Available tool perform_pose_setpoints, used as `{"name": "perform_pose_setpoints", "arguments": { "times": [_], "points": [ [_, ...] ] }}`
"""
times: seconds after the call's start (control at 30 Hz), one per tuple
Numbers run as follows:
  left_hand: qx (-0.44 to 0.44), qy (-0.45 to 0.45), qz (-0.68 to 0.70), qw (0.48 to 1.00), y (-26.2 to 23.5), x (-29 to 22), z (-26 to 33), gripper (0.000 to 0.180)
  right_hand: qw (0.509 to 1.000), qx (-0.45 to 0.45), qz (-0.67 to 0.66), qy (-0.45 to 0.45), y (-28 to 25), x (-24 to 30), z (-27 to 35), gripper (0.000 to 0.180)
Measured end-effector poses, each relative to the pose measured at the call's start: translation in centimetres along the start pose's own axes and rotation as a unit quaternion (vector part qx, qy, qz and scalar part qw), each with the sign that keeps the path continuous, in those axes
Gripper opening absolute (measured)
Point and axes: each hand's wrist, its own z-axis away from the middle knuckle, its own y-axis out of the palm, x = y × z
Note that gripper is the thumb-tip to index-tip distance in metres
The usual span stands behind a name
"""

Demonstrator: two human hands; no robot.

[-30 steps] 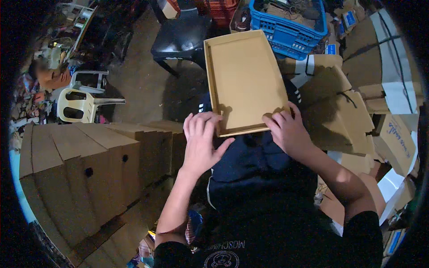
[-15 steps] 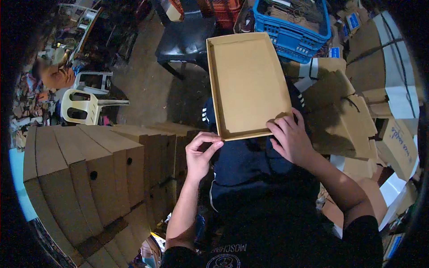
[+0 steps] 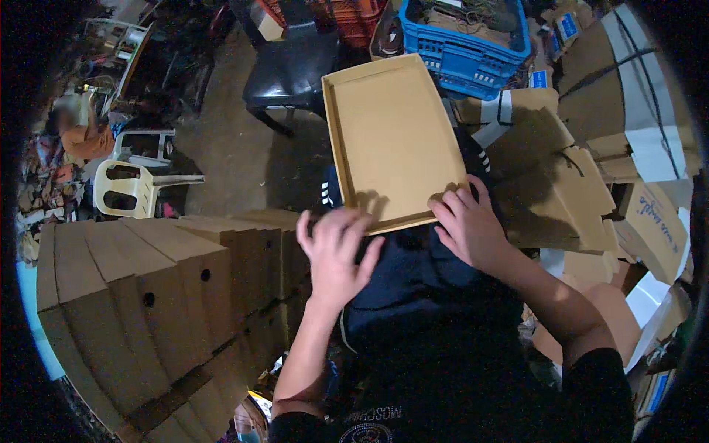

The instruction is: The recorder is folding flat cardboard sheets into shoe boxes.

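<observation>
A shallow brown cardboard box tray (image 3: 391, 140), its inside facing up, rests across my lap in dark trousers. At its near right corner my right hand (image 3: 470, 229) grips the wall, with the fingers curled over the rim and the thumb outside. Beside the near left corner is my left hand (image 3: 338, 255), slightly blurred, its fingers spread apart and holding nothing. Its fingertips overlap the tray's edge in the view; whether they touch it I cannot tell. A shadow of the fingers falls on the tray's bottom.
Rows of stacked cardboard boxes (image 3: 148, 295) rise close on my left. Flattened cardboard (image 3: 546, 192) lies at my right. Ahead stand a black chair (image 3: 292, 74) and a blue crate (image 3: 465, 55). Far left, a person (image 3: 87, 140) sits near a cream plastic chair (image 3: 122, 188).
My left hand has let go of the tray's near left corner, and its fingers have spread. The right hand keeps its grip. The whole view has shifted slightly.
</observation>
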Motion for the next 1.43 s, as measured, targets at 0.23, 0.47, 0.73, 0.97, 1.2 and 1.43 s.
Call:
{"name": "perform_pose_setpoints", "arguments": {
  "times": [0.23,0.47,0.73,0.97,1.2,1.43],
  "points": [
    [0.111,0.024,-0.035,0.993,1.3,-1.5,-1.8,0.024,0.999,0.026,-0.003,0.019,0.5,0.4,-0.6,0.032],
    [0.144,0.021,-0.020,0.989,1.6,-1.1,-2.2,0.022,0.999,-0.024,0.033,0.023,1.3,0.3,-0.3,0.028],
    [0.164,0.056,0.047,0.984,0.7,-0.7,-1.6,0.020,0.998,0.048,-0.023,0.033,-0.9,1.7,0.6,0.038],
    [0.177,0.076,0.056,0.980,-0.3,-1.2,-0.6,0.013,0.994,0.063,-0.088,0.010,-3.3,1.3,1.8,0.045],
    [0.137,0.087,0.087,0.983,0.0,-1.1,-0.4,0.016,0.990,0.063,-0.107,-0.063,-3.3,-1.4,2.2,0.032],
    [0.153,0.113,0.122,0.974,0.7,-0.7,0.2,0.012,0.991,0.082,-0.107,-0.021,-3.5,-0.5,1.6,0.034]
  ]
}}
